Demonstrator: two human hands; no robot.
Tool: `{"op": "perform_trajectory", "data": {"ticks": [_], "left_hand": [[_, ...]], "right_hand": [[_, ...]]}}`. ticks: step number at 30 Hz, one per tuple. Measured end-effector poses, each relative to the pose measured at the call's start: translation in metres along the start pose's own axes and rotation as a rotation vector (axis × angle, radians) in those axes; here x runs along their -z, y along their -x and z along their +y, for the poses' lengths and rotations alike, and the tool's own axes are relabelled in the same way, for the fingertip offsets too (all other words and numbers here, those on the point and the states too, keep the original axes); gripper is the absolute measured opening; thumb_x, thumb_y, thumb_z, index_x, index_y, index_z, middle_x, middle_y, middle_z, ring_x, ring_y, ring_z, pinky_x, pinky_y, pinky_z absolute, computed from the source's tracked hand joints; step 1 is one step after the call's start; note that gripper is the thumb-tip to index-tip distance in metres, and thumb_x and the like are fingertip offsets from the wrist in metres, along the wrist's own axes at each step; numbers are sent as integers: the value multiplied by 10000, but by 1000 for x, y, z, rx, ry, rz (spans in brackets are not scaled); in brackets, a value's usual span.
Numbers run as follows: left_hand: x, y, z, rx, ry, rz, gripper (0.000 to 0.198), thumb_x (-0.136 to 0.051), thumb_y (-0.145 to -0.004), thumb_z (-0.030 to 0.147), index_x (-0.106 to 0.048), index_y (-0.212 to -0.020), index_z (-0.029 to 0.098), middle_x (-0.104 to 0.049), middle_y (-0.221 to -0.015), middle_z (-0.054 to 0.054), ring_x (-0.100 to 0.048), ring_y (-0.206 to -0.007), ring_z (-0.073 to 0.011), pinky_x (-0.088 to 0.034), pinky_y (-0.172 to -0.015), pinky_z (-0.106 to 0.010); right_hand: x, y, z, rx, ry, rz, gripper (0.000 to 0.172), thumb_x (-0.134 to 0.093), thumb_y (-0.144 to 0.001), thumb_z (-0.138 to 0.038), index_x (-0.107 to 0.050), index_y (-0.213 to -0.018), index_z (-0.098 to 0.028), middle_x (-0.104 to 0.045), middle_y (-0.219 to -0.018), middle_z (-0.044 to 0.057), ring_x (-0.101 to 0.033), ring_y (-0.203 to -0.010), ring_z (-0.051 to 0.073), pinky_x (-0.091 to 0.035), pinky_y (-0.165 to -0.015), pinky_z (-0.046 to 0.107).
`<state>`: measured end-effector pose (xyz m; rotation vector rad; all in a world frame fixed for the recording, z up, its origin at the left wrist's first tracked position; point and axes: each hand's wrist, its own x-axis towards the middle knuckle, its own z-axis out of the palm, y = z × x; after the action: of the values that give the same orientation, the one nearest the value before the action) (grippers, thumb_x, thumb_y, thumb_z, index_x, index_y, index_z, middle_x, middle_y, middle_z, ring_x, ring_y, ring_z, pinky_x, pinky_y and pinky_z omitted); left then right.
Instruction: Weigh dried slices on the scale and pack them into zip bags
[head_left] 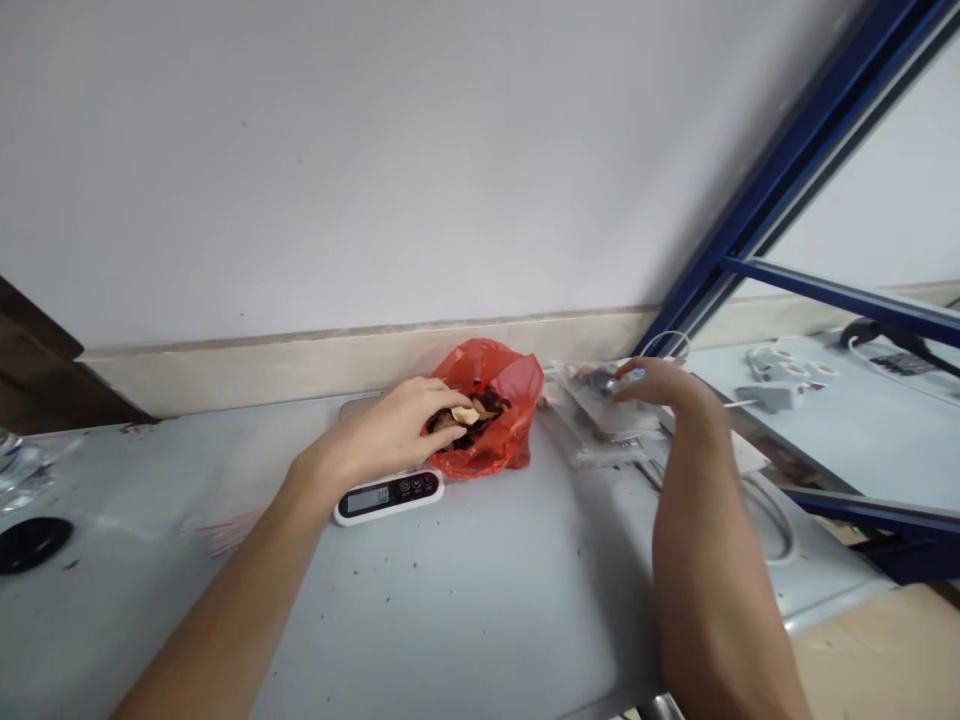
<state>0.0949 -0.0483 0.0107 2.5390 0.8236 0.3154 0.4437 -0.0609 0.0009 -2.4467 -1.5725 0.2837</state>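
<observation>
Person's L hand (394, 428) is at mouth of red plastic bag (519, 415), over brown dried pieces (493, 406); thumb & fingers apart w/ pale piece (466, 414) btwn, can't tell if pinched. Digital scale (390, 497) shows its panel just nearside of L hand. R hand (664, 380), fingers bent, is at clear plastic bags (604, 423), R of L hand; can't tell if gripping. White power strip (780, 397) farther R.

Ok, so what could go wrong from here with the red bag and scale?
The red bag gapes open, so a tug from the left hand at its mouth might spill the brown pieces. That wrist, near the scale, could bump its buttons. The clear packets by the right hand overlap and might slide.
</observation>
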Motion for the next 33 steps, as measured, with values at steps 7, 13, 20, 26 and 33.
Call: {"op": "perform_trajectory", "data": {"ticks": [7,13,20,26,33], "left_hand": [[20,17,-17,72,102,222,381,-564,-969,453,-758,-1217,240,-774,-1261,-55,-701,-1122,-255,-539,-990,-368],[37,37,-39,214,421,524,677,-542,-957,699,-688,-1335,157,-748,-1288,-158,-690,-1179,-300,-550,-1007,-412],[43,51,-51,239,738,437,574,-825,-814,544,-723,-1217,148,-788,-1102,-130,-727,-1009,-246,-553,-908,-374],[44,50,-58,198,843,317,349,-804,-847,455,-769,-1011,149,-754,-960,-70,-688,-848,-181,-523,-832,-342],[40,41,-51,156,838,561,168,-794,-861,244,-656,-819,157,-678,-832,-11,-650,-724,-127,-530,-682,-250]], "right_hand": [[29,35,-29,149,-441,353,264,-714,-757,-254,-720,-1021,-242,-738,-780,63,-693,-723,252,-524,-650,369],[18,69,-109,684,-882,331,326,-856,-678,-389,-718,-942,-255,-746,-781,31,-726,-749,232,-579,-725,397],[-21,81,-171,921,-1033,35,317,-905,-684,-422,-701,-820,-222,-740,-886,45,-713,-810,202,-606,-720,345],[-30,79,-171,878,-1091,-8,340,-942,-660,-417,-680,-795,-247,-705,-802,9,-698,-782,187,-595,-727,346],[-31,76,-174,640,-999,-26,510,-952,-577,-547,-742,-936,-251,-747,-812,15,-678,-720,201,-567,-654,342]]}}
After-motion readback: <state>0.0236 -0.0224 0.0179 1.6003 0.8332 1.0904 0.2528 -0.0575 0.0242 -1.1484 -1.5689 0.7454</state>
